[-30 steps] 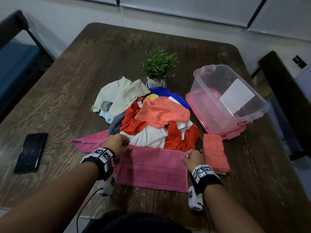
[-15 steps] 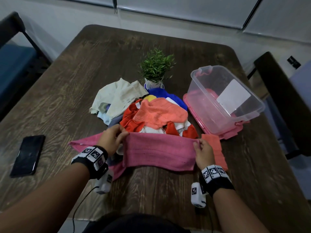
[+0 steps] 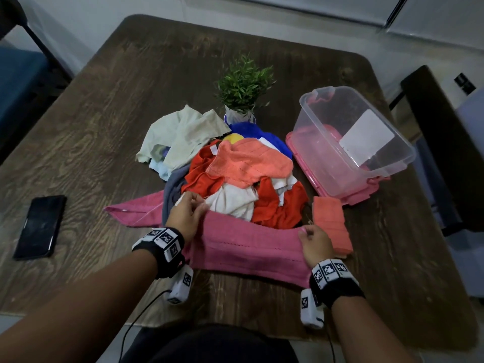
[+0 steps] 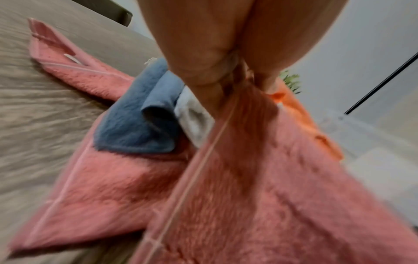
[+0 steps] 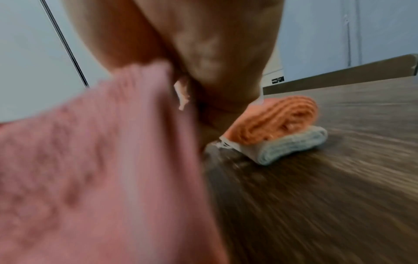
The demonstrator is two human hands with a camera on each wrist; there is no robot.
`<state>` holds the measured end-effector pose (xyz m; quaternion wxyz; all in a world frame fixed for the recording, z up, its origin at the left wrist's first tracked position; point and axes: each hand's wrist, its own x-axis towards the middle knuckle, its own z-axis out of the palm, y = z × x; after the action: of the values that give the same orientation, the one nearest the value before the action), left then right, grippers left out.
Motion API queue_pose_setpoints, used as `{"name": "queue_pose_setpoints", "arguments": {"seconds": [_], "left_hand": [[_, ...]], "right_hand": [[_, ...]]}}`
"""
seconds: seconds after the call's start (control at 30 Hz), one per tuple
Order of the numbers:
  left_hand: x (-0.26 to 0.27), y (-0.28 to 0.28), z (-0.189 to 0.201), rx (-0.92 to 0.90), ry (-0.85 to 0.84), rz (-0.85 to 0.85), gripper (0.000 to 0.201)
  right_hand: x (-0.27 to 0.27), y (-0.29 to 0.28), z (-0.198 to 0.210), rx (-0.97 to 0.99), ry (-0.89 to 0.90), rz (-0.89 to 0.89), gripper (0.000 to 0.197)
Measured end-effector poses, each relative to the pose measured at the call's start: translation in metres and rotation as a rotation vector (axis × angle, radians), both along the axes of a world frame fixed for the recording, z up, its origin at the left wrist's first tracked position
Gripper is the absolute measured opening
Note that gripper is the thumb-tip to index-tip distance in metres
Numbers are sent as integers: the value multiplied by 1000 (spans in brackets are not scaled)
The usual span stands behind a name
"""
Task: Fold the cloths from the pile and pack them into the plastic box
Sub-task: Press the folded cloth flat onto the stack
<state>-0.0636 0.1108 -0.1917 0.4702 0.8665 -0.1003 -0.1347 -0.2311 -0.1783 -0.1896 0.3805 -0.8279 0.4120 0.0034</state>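
Nearest the person, a pink cloth [image 3: 251,247] is stretched between both hands above the dark wood-grain table [image 3: 91,132]. The left hand [image 3: 186,218] pinches its upper left corner between thumb and curled fingers, and the right hand [image 3: 315,244] pinches the upper right corner the same way; both wrist views are blurred. Just right of the right fingers lies a folded orange cloth [image 3: 331,226], stacked on a folded pale one [image 5: 289,148]. Just beyond both sets of fingers sits the pile of cloths [image 3: 235,174], orange, red, white, blue and pale green. Far left of the left fingers, a black phone [image 3: 39,226] lies flat. Beyond the right fingers stands the clear plastic box [image 3: 392,163] on its pink lid [image 3: 348,197]. Behind the pile is a small potted plant [image 3: 242,90], then the table's far edge, a pale floor and a wall; dark chairs flank the table.
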Motion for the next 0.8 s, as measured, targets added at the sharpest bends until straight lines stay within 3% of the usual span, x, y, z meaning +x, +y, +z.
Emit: {"name": "queue_pose_setpoints", "arguments": {"seconds": [0.17,0.27,0.37,0.43,0.5,0.6,0.7,0.77,0.8], "left_hand": [[-19,12,-20,145,163,-110,56],[-29,15,-29,148,215,-121,64],[-32,14,-28,189,240,-223,61],[-29,15,-23,242,271,-263,59],[-24,14,-19,315,284,-303,58],[-21,8,-13,458,67,-350,48],[-27,-8,-6,337,-119,-495,31],[-35,-21,-5,266,-107,-693,15],[-40,-26,-7,280,-79,-783,17]], "right_hand": [[-19,7,-32,93,184,-49,61],[-25,12,-36,112,176,-50,54],[-28,13,-33,120,196,14,26],[-31,12,-29,105,203,25,21],[-36,10,-27,64,223,35,21],[-42,8,-23,32,256,54,24],[-45,5,-18,13,270,72,28],[-45,4,-13,-12,287,83,32],[-46,3,-10,-33,295,87,35]]}}
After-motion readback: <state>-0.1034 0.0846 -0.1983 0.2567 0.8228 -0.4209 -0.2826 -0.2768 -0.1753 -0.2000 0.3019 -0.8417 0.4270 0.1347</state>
